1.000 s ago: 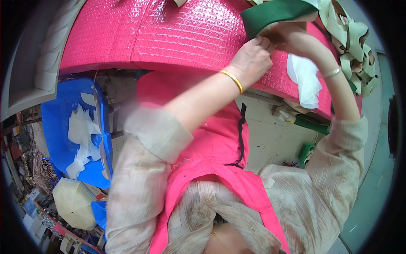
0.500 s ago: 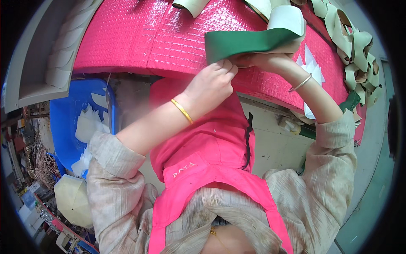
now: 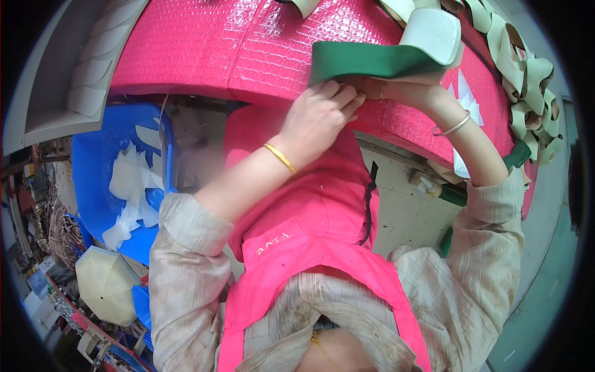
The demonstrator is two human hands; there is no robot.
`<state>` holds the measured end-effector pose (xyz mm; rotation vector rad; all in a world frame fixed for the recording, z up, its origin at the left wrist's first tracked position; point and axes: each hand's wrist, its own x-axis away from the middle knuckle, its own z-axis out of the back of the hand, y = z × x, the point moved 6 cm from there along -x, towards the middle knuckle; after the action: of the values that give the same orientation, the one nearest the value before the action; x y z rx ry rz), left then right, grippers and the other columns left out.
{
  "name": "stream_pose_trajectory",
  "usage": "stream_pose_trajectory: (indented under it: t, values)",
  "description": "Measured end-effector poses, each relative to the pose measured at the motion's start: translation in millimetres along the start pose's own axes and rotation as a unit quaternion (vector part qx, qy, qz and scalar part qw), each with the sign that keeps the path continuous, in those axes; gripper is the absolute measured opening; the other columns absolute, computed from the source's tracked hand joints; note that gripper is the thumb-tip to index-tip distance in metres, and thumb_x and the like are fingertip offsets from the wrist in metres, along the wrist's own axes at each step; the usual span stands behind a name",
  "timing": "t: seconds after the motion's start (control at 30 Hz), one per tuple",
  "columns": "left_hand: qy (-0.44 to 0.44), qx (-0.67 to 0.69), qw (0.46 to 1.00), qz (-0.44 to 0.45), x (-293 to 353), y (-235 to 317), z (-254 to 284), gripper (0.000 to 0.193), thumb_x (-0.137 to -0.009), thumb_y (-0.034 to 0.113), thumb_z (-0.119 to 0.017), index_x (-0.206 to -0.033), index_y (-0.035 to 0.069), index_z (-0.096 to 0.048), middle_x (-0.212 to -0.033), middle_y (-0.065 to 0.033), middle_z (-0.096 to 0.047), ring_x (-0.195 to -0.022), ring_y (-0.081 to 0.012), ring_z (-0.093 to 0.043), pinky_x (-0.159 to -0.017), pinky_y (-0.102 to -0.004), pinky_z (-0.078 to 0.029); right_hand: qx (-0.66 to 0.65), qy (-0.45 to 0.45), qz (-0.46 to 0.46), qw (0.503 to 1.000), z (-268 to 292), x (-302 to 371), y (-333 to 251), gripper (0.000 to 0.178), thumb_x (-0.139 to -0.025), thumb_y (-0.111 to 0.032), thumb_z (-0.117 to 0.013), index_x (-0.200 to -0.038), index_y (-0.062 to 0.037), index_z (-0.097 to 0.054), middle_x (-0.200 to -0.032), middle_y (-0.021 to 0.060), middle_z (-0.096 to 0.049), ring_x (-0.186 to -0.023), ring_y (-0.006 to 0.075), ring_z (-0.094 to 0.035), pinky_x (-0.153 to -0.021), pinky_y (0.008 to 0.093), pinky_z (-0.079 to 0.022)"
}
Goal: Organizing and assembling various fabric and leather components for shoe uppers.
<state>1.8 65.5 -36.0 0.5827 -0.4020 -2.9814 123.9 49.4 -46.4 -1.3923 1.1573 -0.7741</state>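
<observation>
Green strip (image 3: 372, 62) pinched between both hands over pink table (image 3: 204, 56).

Held at its lower edge by left hand (image 3: 319, 118), fingers curled shut and fingertips pressed on the fabric, gold bangle (image 3: 280, 158) on the wrist below. Gripped just right of that by right hand (image 3: 396, 90), closed under the strip and partly hidden by it, thin bracelet (image 3: 451, 126) on its wrist. Curled at the far end around a cream shoe piece (image 3: 434, 31), up and right of the right hand. More cream shoe pieces (image 3: 527, 80) piled further right along the table edge. White paper (image 3: 465, 99) lying just beyond the right wrist. Blue bin (image 3: 93, 161) of white scraps down and left of the left hand, well apart. Pink apron (image 3: 310, 217) below both hands.
</observation>
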Motion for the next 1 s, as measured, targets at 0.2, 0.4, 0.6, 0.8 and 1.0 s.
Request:
stream_pose_trajectory:
  t: [0.2, 0.4, 0.6, 0.8, 1.0]
  values:
    - [0.083, -0.014, 0.996, -0.033, -0.4, 4.0, -5.8, 0.03, -0.072, 0.016, -0.058, -0.099, 0.004, -0.057, -0.087, -0.0041, -0.049, -0.084, -0.0186, -0.047, -0.077, -0.0298, -0.04, 0.77, -0.016, -0.119, 0.626, -15.0, -6.0, -50.3, 0.025, -0.072, -0.019, -0.063, -0.094, -0.0079, -0.058, -0.083, 0.0081, -0.061, -0.069, 0.0186, -0.058, -0.066, 0.0292, -0.045]
    - [0.084, -0.027, 0.995, -0.046, -7.0, 13.2, -9.0, 0.032, -0.072, 0.016, -0.057, -0.101, 0.001, -0.055, -0.09, -0.0055, -0.049, -0.088, -0.0196, -0.047, -0.076, -0.0286, -0.042, 0.621, -0.009, -0.143, 0.77, 20.0, 24.0, -31.0, 0.027, -0.073, -0.017, -0.054, -0.097, -0.006, -0.055, -0.086, 0.0108, -0.059, -0.075, 0.0198, -0.057, -0.068, 0.0269, -0.044]
    - [0.057, -0.007, 0.998, -0.021, -8.9, 15.5, -12.8, 0.032, -0.072, 0.014, -0.057, -0.101, -0.001, -0.054, -0.095, -0.0076, -0.049, -0.095, -0.0207, -0.048, -0.08, -0.0293, -0.042, 0.575, -0.02, -0.409, 0.709, 13.7, 12.1, -53.6, 0.026, -0.075, -0.016, -0.053, -0.099, -0.0035, -0.054, -0.082, 0.011, -0.058, -0.077, 0.0178, -0.057, -0.07, 0.0269, -0.044]
    - [0.094, 0.02, 0.994, -0.05, -11.4, 16.3, -13.7, 0.034, -0.072, 0.013, -0.057, -0.102, -0.002, -0.053, -0.101, -0.0092, -0.05, -0.099, -0.0226, -0.048, -0.086, -0.0312, -0.041, 0.505, 0.09, -0.342, 0.787, 30.2, 43.7, -40.6, 0.025, -0.076, -0.017, -0.055, -0.096, -0.0015, -0.053, -0.083, 0.0119, -0.058, -0.076, 0.0158, -0.055, -0.071, 0.0277, -0.043]
    - [0.073, 0.022, 0.995, -0.056, -10.6, 13.0, -18.3, 0.037, -0.071, 0.013, -0.058, -0.105, 0.001, -0.053, -0.103, -0.0091, -0.051, -0.1, -0.0227, -0.049, -0.085, -0.0316, -0.042, 0.439, 0.16, -0.314, 0.826, 38.1, 44.6, -19.6, 0.035, -0.077, -0.022, -0.061, -0.104, -0.0007, -0.051, -0.092, 0.0097, -0.06, -0.08, 0.0183, -0.054, -0.074, 0.0302, -0.043]
